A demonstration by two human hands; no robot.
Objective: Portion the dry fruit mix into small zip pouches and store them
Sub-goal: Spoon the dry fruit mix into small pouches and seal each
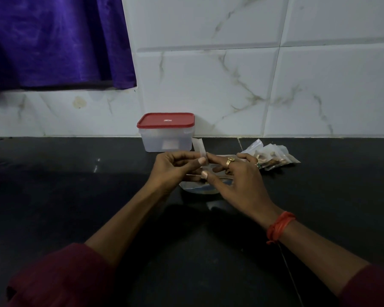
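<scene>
Both hands meet over the dark counter (75,196) and pinch a small clear zip pouch (199,147), held upright between the fingertips. My left hand (175,169) grips its left edge. My right hand (237,180), with a gold ring, grips the right edge. Under the hands lies a larger clear bag (200,188) with what looks like the dry fruit mix, mostly hidden. A pile of filled small pouches (273,157) lies to the right near the wall. A translucent box with a red lid (166,132), shut, stands against the wall behind the hands.
A white marble-patterned tiled wall (253,85) runs along the back of the counter. A purple curtain (53,41) hangs at the upper left. An orange thread band circles my right wrist (279,227).
</scene>
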